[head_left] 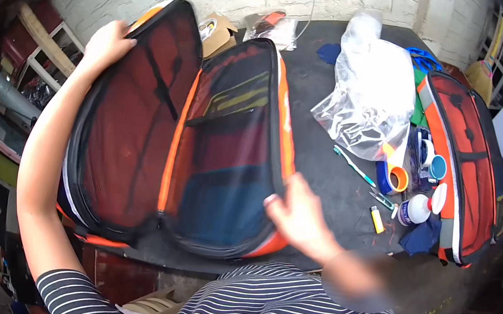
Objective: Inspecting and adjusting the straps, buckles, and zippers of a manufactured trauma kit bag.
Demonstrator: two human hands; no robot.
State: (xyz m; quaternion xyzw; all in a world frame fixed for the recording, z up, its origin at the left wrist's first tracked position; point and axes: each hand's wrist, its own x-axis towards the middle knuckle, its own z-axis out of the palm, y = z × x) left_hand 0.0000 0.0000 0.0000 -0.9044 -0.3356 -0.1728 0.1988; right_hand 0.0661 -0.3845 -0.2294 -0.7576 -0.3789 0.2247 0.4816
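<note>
An orange and black bag (pixel 118 166) lies spread apart in two halves on the table in front of me. Red lining shows behind dark mesh in its left half, with a black strap across it. The right half has mesh pockets (pixel 227 154), through which yellow-green, maroon and blue material shows. At the upper left, my left hand (pixel 107 45) is closed over the rim of the left half, its fingers partly hidden. My right hand (pixel 302 213) grips the lower right rim, thumb on the inner side and the other fingers mostly hidden outside; it is slightly blurred.
The dark table (pixel 320 159) holds a clear plastic bag (pixel 373 90), a toothbrush (pixel 354 165), a yellow lighter (pixel 377 220), an orange and blue tape roll (pixel 394 178) and a white bottle (pixel 416 210). A second orange bag (pixel 461 164) stands at the right. A cardboard box (pixel 218 37) sits behind.
</note>
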